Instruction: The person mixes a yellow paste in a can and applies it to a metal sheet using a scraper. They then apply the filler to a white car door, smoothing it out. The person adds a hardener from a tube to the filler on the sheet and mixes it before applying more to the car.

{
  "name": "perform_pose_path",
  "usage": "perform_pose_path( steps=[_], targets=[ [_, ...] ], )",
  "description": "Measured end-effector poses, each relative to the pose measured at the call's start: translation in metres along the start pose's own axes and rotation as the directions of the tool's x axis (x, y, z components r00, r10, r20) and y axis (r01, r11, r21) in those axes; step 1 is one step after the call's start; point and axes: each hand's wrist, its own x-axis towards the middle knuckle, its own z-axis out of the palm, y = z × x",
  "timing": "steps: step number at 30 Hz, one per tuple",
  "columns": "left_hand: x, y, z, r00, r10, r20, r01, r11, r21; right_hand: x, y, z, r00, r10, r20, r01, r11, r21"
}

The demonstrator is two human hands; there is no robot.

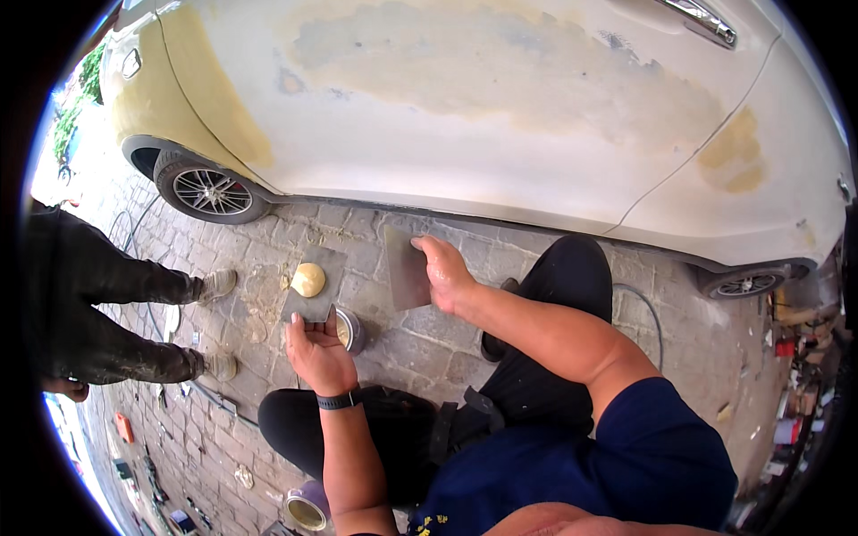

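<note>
Head view, left hand [323, 362]: fingers clamped on the near edge of a dark flat plate [315, 309], most of it left free, perhaps to give its load room.
Yellow paste [308, 280]: one smooth mound on that plate, beyond the fingertips; the plate looks roughly level, likely so nothing slides off.
Right hand [447, 275]: closed on the side of a thin grey sheet [407, 270], thumb on the near face; the other fingers are mostly hidden. That side grip seems to leave the edges free.
Open tin [352, 331]: on the paving [420, 344], just beside the left hand and partly covered by it, handily near, I'd say.
White car [429, 147]: tan and grey patches along its side; neither sheet nor plate appears to touch it.
Bystander [125, 295]: dark trousers, standing off to the left.
</note>
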Motion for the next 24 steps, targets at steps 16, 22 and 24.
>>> perform_pose_path(
  steps=[16,22,24],
  targets=[
    [0.000,0.002,-0.002,1.000,0.000,0.015,0.000,1.000,-0.013,-0.003,-0.001,0.003,1.000,-0.011,0.000,0.011,1.000,-0.023],
    [0.001,0.004,-0.001,1.000,0.002,0.024,-0.001,1.000,-0.021,-0.012,-0.027,0.010,0.984,-0.134,0.114,0.172,0.871,-0.459],
    [0.001,0.011,-0.001,1.000,0.011,-0.005,-0.011,1.000,-0.023,-0.023,-0.072,0.017,0.894,-0.192,0.404,0.447,0.319,-0.836]
  ],
)
